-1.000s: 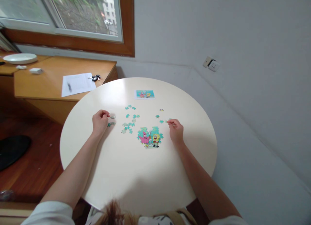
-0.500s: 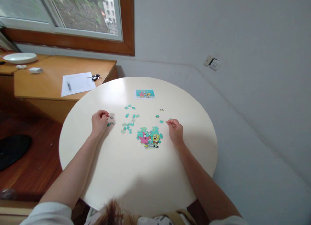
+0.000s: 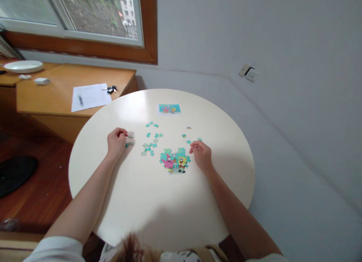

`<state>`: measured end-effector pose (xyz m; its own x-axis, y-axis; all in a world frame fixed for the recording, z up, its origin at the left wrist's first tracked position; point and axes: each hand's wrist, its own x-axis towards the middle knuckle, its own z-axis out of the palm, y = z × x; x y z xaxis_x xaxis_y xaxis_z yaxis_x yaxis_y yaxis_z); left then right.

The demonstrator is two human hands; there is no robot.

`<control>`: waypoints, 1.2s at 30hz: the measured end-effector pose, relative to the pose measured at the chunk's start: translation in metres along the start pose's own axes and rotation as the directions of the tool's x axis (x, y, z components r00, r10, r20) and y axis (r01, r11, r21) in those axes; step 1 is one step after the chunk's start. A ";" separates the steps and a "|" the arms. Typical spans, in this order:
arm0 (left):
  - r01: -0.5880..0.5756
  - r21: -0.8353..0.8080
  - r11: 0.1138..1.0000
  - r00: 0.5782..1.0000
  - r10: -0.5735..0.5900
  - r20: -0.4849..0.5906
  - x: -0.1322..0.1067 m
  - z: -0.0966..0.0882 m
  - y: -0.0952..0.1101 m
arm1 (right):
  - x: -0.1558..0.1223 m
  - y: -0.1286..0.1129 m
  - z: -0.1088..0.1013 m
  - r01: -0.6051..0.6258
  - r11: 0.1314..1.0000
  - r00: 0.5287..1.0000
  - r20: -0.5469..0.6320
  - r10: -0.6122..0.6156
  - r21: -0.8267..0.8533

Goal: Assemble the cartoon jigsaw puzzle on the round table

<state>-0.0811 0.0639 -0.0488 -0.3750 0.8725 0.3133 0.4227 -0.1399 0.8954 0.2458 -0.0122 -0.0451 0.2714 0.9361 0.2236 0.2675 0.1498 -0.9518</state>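
Observation:
A partly joined jigsaw puzzle (image 3: 175, 161) with pink and yellow cartoon figures lies flat on the round white table (image 3: 158, 201). My right hand (image 3: 201, 154) is just off its upper right edge, fingers bent and pressed together; whatever they hold, if anything, is hidden. Behind those fingers lie loose teal puzzle pieces, one of them a small piece (image 3: 188, 142). My left hand (image 3: 115, 142) rests on the left side of the table, its fingers closed in a pinch beside a pale puzzle piece (image 3: 131, 135). Whether it grips a piece cannot be made out.
Several loose pieces (image 3: 149, 145) are scattered left of the puzzle. Farther back lies a picture card (image 3: 169, 109) with the same figures. A wooden desk (image 3: 56, 97) at the left bears a paper sheet (image 3: 87, 99), keys (image 3: 111, 89) and a white plate (image 3: 24, 67).
My right hand has shifted slightly left and down, from the loose pieces towards the joined puzzle's right edge. My left hand has stayed in place. The view has shifted very slightly.

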 end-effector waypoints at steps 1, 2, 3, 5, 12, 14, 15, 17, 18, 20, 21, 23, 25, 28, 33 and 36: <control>0.004 0.001 1.000 1.000 -0.004 0.002 0.000 0.000 0.000 | -0.001 -0.001 0.001 0.005 1.000 1.000 0.018 -0.005 -0.020; 0.007 0.003 1.000 1.000 -0.007 0.002 0.000 0.000 0.001 | -0.003 -0.002 0.001 0.010 0.999 0.999 0.034 -0.009 -0.042; 0.009 0.006 1.000 1.000 -0.009 0.005 0.000 0.000 0.001 | -0.004 -0.003 0.002 0.016 0.998 0.999 0.047 -0.013 -0.063; 0.009 0.011 1.000 1.000 -0.009 0.006 -0.001 0.000 0.002 | -0.004 -0.003 0.002 0.031 0.994 0.997 0.073 -0.023 -0.101; 0.019 0.022 1.000 1.000 -0.019 0.003 -0.001 -0.001 0.005 | -0.007 -0.002 -0.001 0.185 0.946 0.979 0.130 -0.155 -0.267; 0.026 0.024 0.999 1.000 -0.026 0.004 -0.001 -0.001 0.005 | -0.009 -0.004 -0.002 0.224 0.926 0.973 0.124 -0.194 -0.303; 0.027 0.023 0.999 1.000 -0.027 0.004 -0.001 -0.001 0.005 | -0.009 -0.005 -0.003 0.236 0.918 0.970 0.127 -0.205 -0.318; 0.026 0.021 0.999 1.000 -0.026 0.005 -0.001 -0.001 0.005 | -0.010 -0.007 -0.003 0.250 0.905 0.967 0.145 -0.211 -0.344; 0.024 0.019 1.000 1.000 -0.024 0.005 -0.001 0.000 0.005 | -0.010 -0.008 -0.004 0.253 0.901 0.965 0.150 -0.213 -0.353; 0.015 0.014 1.000 1.000 -0.015 0.006 -0.001 0.000 0.005 | -0.010 -0.009 -0.004 0.268 0.893 0.962 0.142 -0.232 -0.361; 0.012 0.011 1.000 1.000 -0.012 0.007 -0.001 0.000 0.006 | -0.010 -0.010 -0.004 0.279 0.890 0.960 0.128 -0.249 -0.361; 0.010 0.004 1.000 1.000 -0.010 0.004 -0.002 0.000 0.006 | -0.010 -0.010 -0.004 0.296 0.883 0.955 0.106 -0.277 -0.363; 0.015 -0.003 1.000 1.000 -0.015 0.004 -0.002 0.000 0.007 | -0.010 -0.010 -0.004 0.299 0.877 0.954 0.125 -0.271 -0.375; 0.023 -0.009 1.000 1.000 -0.023 0.005 -0.002 0.000 0.008 | -0.009 -0.010 -0.005 0.298 0.871 0.954 0.156 -0.256 -0.391; 0.027 -0.005 1.000 1.000 -0.027 0.004 -0.002 0.000 0.010 | -0.010 -0.009 -0.006 0.344 0.850 0.939 0.144 -0.313 -0.399; 0.031 0.007 1.000 1.000 -0.031 0.001 -0.002 0.000 0.011 | -0.010 -0.008 -0.006 0.350 0.842 0.936 0.183 -0.300 -0.410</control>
<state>-0.0759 0.0604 -0.0400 -0.3871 0.8767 0.2856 0.4172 -0.1097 0.9022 0.2466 -0.0245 -0.0383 0.0048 0.8896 0.4567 0.6991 0.3236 -0.6376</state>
